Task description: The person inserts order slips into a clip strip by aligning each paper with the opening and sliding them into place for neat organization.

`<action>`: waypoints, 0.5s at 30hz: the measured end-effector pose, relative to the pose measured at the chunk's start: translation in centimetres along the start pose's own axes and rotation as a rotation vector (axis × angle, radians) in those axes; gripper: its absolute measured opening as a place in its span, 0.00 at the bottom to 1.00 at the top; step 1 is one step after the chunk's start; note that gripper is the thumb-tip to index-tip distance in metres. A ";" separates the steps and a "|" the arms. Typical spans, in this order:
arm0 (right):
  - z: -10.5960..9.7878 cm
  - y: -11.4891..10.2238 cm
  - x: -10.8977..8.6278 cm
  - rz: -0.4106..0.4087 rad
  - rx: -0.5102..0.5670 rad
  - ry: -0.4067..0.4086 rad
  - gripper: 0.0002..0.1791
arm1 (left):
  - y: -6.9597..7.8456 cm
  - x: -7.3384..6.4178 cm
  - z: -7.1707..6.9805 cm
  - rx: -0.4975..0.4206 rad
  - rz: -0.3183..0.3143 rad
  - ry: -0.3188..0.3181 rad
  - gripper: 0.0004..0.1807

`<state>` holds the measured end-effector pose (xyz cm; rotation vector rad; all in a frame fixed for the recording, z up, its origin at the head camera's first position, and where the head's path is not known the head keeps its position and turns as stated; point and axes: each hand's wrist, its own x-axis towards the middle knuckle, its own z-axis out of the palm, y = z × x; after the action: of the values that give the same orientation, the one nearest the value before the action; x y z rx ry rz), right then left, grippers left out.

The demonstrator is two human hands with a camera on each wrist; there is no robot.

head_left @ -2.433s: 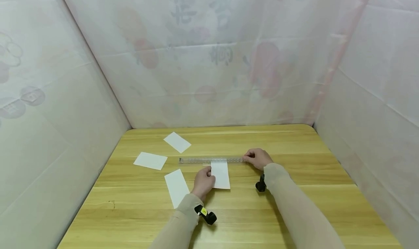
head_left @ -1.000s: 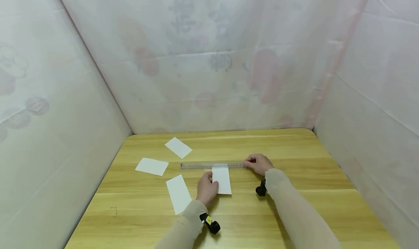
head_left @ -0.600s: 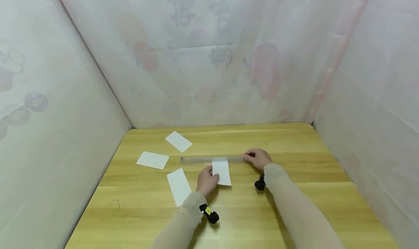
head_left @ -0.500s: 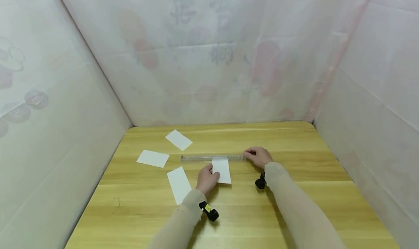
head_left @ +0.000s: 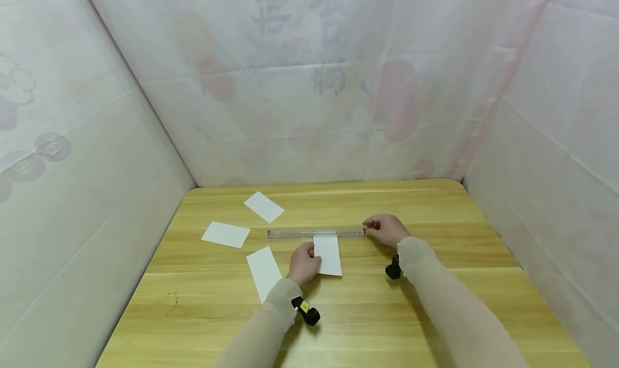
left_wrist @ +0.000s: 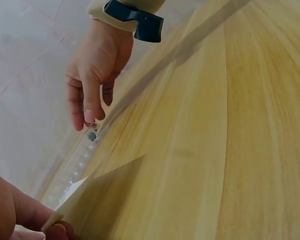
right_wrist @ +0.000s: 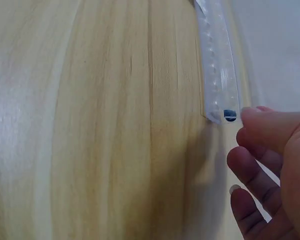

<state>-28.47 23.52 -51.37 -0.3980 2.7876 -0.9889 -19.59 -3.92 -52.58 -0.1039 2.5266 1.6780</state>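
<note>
A long clear plastic strip [head_left: 295, 233], with a row of round shapes and a dark mark at each end, lies crosswise on the table. My left hand [head_left: 303, 263] pinches the left edge of a white paper card [head_left: 330, 258]. The card's far end meets the strip, overlapping it in the head view. At the strip's right end is my right hand [head_left: 388, 230], its fingers loosely bent with nothing between them. In the right wrist view, the thumb [right_wrist: 262, 122] is right beside the strip's dark-marked end [right_wrist: 230, 115].
Three more white cards lie on the left of the wooden table [head_left: 435, 314]: one at the back [head_left: 264, 207], one at the far left [head_left: 225, 234] and one [head_left: 264, 273] partly covered by my left sleeve. Pale cloth walls [head_left: 300, 99] surround the table's back and sides.
My right hand has let go of the strip's end and drawn slightly right, uncovering the dark mark there. My left hand has shifted slightly left, still holding the card.
</note>
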 end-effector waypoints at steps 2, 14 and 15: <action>0.0 -0.3 0.0 -0.009 -0.042 -0.003 0.11 | 0.0 0.1 -0.1 0.022 0.004 -0.009 0.19; -0.2 -1.5 0.2 -0.044 -0.220 -0.015 0.08 | 0.4 0.4 0.0 0.045 0.039 -0.015 0.10; -0.2 -1.6 0.2 -0.048 -0.221 -0.015 0.08 | 0.4 0.4 0.1 0.043 0.039 -0.013 0.12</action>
<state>-28.39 22.39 -50.25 -0.4999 2.8953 -0.6838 -20.06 -3.67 -52.36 -0.0403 2.5696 1.6310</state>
